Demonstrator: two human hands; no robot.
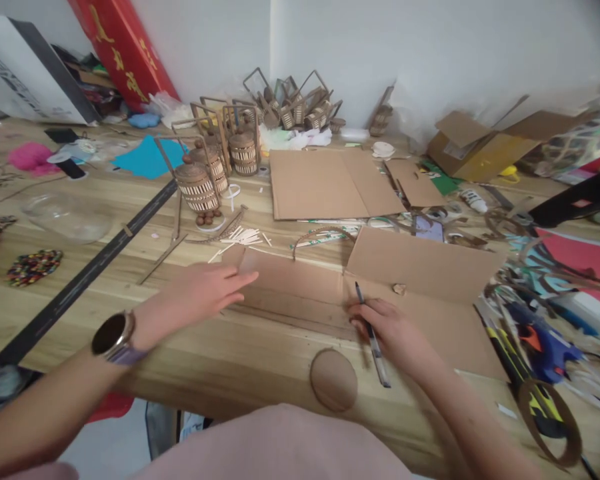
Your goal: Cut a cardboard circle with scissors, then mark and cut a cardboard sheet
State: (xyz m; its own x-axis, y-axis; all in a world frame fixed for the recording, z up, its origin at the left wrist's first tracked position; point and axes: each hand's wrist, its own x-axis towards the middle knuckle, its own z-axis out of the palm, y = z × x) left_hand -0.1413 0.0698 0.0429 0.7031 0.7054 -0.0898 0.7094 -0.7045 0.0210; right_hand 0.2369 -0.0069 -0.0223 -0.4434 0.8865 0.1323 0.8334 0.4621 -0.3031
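Note:
A long brown cardboard strip [290, 287], creased along its length, lies flat before me on the wooden table. Over its left end reaches my left hand [215, 287], fingers stretched out and apart, with a watch on the wrist; whether the fingertips touch the card I cannot tell. My right hand [380, 323] is closed round a dark pen [375, 353] by the strip's right end. The pen's upper end leans away from me. Close to the table's front edge lies a round cardboard disc [334, 379]. A larger folded cardboard sheet [425, 267] is right of the strip.
Small woven baskets with handles [197, 187] stand at the back left, beside white sticks [245, 237]. A black ruler-like strip [90, 270] crosses the left side. At right lie a yellow-black cutter [523, 380], a blue glue gun [543, 350] and a cardboard ring [575, 433].

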